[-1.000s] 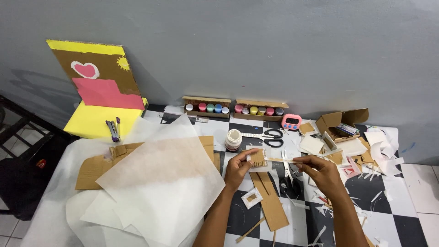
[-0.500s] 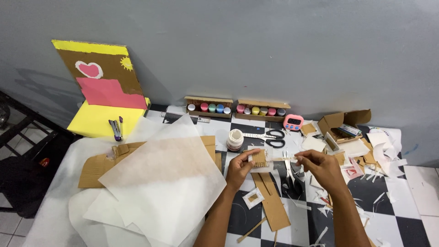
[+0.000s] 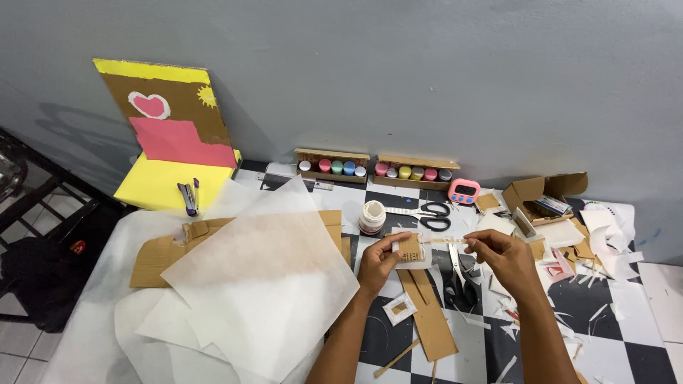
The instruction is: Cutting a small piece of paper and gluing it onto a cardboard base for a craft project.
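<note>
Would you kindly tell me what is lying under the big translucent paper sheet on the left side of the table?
Under the paper sheet lies a flat brown cardboard piece, showing dimly through it, with more white sheets beneath. How far the cardboard runs, and anything below it, is covered.

What Things Are Made Of

The small piece [image 3: 408,248] is brown cardboard, rough and matt. Beside it the thin strip [image 3: 445,241] looks like pale paper. Left of it lie thin, soft white paper sheets [image 3: 263,284]. Behind it the scissors [image 3: 427,211] have shiny metal blades and black plastic handles. The counter [image 3: 619,334] is smooth and glossy.
</note>
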